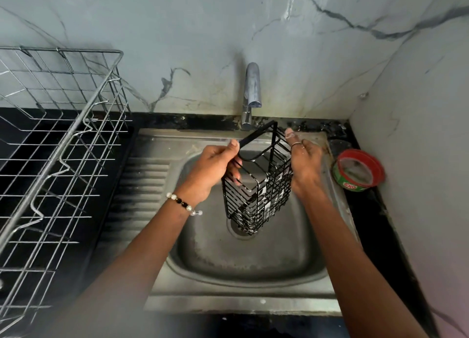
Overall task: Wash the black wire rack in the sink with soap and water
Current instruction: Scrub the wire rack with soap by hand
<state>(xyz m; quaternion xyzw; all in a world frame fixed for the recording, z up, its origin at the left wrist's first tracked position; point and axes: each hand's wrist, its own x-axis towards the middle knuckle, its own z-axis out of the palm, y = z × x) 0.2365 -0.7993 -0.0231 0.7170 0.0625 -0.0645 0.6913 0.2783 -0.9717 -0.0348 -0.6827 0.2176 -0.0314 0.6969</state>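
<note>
The black wire rack (256, 185) hangs upright over the steel sink (248, 269), its lower end above the drain. My left hand (215, 167) grips the rack's upper left frame, thumb on the flat top bar and fingers curled through the wires. My right hand (304, 162) lies against the rack's right side, fingers extended up along it, a ring on one finger. The chrome tap (252, 94) stands just behind the rack; no water stream is visible from it.
A red and green tub of dish soap (359, 171) sits on the black counter right of the sink. A large steel wire dish basket (55, 145) stands on the counter at left. Marble wall panels close off the back and right.
</note>
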